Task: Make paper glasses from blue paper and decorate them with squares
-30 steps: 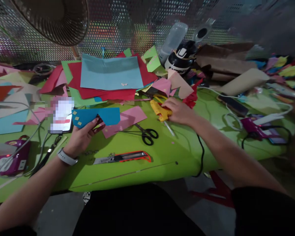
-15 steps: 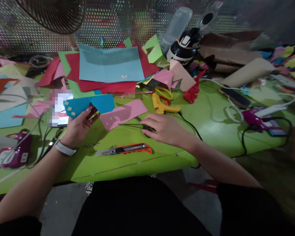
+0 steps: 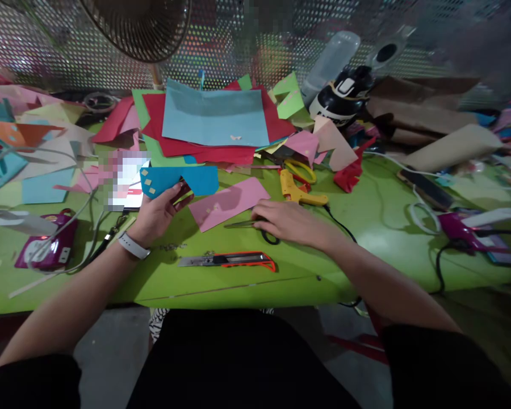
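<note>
A folded blue paper (image 3: 164,180) with small pale squares on its left end is pinched in my left hand (image 3: 155,216), above the green table (image 3: 221,289). My right hand (image 3: 287,221) lies over the dark handles of a pair of scissors (image 3: 238,225), its fingers curled round them; the blades point left. Between my hands a pink paper strip (image 3: 230,201) lies flat, with several small pale squares on it. Nearer the table's front edge rests an orange and black box cutter (image 3: 230,260), its blade to the left.
Behind the pink strip are a yellow glue gun (image 3: 300,190) and yellow-handled scissors (image 3: 300,170). Light blue paper (image 3: 215,116) lies on red sheets. A lit phone (image 3: 130,182), power strips (image 3: 51,241) and cables flank my left arm. A black bottle (image 3: 343,96) lies behind.
The view has shifted left, so most things appear further right. The scissors' blades, spread before, now look closed together under my right hand. My left hand still holds the blue paper.
</note>
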The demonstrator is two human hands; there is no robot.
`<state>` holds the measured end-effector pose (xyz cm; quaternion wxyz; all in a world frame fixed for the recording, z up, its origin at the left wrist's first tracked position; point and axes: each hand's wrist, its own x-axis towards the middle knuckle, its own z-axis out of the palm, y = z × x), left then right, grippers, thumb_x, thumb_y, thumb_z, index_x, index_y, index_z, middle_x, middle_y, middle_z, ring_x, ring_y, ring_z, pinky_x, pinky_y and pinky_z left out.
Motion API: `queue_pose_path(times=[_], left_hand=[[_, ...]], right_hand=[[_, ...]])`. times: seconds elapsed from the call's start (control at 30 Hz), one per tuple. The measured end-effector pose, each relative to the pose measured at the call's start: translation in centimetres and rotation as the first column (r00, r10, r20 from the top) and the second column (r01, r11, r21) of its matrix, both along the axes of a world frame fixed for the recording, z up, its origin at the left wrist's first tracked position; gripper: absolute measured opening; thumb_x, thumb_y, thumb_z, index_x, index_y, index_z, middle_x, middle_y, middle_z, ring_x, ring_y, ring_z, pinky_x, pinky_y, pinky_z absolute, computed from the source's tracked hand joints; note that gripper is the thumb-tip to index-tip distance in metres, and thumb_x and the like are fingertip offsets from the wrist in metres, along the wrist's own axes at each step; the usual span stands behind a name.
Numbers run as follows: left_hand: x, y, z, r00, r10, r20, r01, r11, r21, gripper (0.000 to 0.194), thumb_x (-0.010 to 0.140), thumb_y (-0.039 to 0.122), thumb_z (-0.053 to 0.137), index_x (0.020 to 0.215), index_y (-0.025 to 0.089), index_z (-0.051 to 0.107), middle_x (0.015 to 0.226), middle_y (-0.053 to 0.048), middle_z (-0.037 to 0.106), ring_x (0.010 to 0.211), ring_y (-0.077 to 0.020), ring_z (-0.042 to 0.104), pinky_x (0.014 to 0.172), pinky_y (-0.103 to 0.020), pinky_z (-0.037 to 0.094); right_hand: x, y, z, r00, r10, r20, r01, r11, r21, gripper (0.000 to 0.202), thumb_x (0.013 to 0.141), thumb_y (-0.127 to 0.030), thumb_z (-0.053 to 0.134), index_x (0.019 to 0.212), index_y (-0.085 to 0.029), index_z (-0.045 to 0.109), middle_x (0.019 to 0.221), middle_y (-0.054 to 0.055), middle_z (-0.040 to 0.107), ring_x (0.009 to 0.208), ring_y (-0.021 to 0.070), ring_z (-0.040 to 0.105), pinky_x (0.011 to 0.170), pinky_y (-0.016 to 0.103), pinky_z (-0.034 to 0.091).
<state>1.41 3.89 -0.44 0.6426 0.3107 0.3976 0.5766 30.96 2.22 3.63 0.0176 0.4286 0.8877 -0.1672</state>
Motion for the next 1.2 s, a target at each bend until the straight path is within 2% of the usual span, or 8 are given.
queue_pose_path(times=[0.1,0.17,0.27,0.33,0.53,0.87,1.1,1.2], left_hand=[[0.3,-0.2,0.0,0.999,-0.024,0.023,0.025,0.999,-0.033,0.018,0.076,0.022,0.081,0.089,0.020,0.068,0.109,-0.005,0.077,0.108,-0.0256,0.071,0.102,-0.047,0.056],[0.4,-0.3,0.0,0.999,-0.039,0.033,0.040,0.998,-0.053,0.018,0.078,0.022,0.079,0.093,0.019,0.068,0.109,-0.005,0.077,0.110,-0.0255,0.071,0.104,-0.049,0.055],[0.5,-0.3,-0.1,0.998,-0.038,0.045,0.042,0.996,-0.076,0.019,0.079,0.021,0.079,0.094,0.018,0.069,0.108,-0.006,0.077,0.109,-0.0256,0.071,0.104,-0.048,0.054],[0.5,-0.3,-0.1,0.998,-0.033,0.049,0.037,0.996,-0.077,0.018,0.079,0.019,0.079,0.093,0.018,0.069,0.110,-0.007,0.077,0.110,-0.0258,0.071,0.104,-0.047,0.055],[0.6,-0.3,-0.2,0.998,-0.041,0.056,0.047,0.994,-0.095,0.016,0.080,0.019,0.078,0.094,0.017,0.070,0.110,-0.009,0.077,0.110,-0.0266,0.071,0.103,-0.047,0.056],[0.7,-0.5,-0.4,0.999,-0.045,0.023,0.048,0.989,-0.138,0.021,0.078,0.020,0.080,0.097,0.016,0.070,0.110,-0.010,0.077,0.109,-0.0285,0.071,0.093,-0.046,0.060],[0.8,-0.4,-0.6,0.997,-0.073,0.038,0.076,0.991,-0.110,0.023,0.080,0.021,0.080,0.100,0.017,0.069,0.111,-0.010,0.076,0.113,-0.0290,0.070,0.098,-0.048,0.058],[0.8,-0.5,-0.5,0.996,-0.073,0.042,0.077,0.992,-0.099,0.024,0.080,0.020,0.080,0.101,0.017,0.068,0.110,-0.010,0.077,0.111,-0.0290,0.071,0.100,-0.050,0.057]], right_hand=[[1.2,0.3,0.3,0.923,-0.155,-0.352,0.082,0.974,-0.213,0.016,0.092,-0.033,0.066,0.095,-0.018,0.067,0.085,0.004,0.066,0.067,0.0135,0.059,0.060,0.028,0.044],[1.5,0.3,0.3,0.757,-0.346,-0.555,0.098,0.900,-0.426,0.027,0.087,-0.042,0.071,0.101,-0.019,0.068,0.079,0.001,0.065,0.056,0.0098,0.055,0.051,0.025,0.044],[0.9,0.2,0.3,0.486,-0.550,-0.679,-0.013,0.772,-0.635,0.036,0.079,-0.044,0.080,0.106,-0.021,0.069,0.083,0.000,0.066,0.052,0.0067,0.054,0.044,0.022,0.045],[0.1,0.2,0.2,0.413,-0.605,-0.681,-0.104,0.711,-0.695,0.033,0.075,-0.044,0.083,0.096,-0.021,0.072,0.081,-0.001,0.065,0.052,0.0067,0.056,0.043,0.021,0.048],[-2.4,0.6,-0.3,0.410,-0.556,-0.723,-0.091,0.764,-0.639,0.032,0.067,-0.043,0.090,0.075,-0.019,0.070,0.080,-0.001,0.064,0.055,0.0063,0.058,0.043,0.019,0.052],[-4.6,0.1,-3.0,0.291,-0.625,-0.724,0.031,0.763,-0.646,0.045,0.066,-0.048,0.089,0.082,-0.021,0.057,0.070,-0.007,0.064,0.037,0.0052,0.054,0.031,0.019,0.048],[-3.5,0.4,-2.4,0.555,-0.515,-0.653,-0.193,0.684,-0.704,0.030,0.067,-0.037,0.090,0.078,-0.018,0.069,0.063,-0.003,0.069,0.051,0.0106,0.066,0.047,0.021,0.058],[-3.2,0.3,-2.2,0.565,-0.430,-0.705,-0.206,0.754,-0.624,0.023,0.070,-0.033,0.089,0.077,-0.019,0.073,0.066,-0.002,0.069,0.052,0.0108,0.065,0.048,0.022,0.056]])
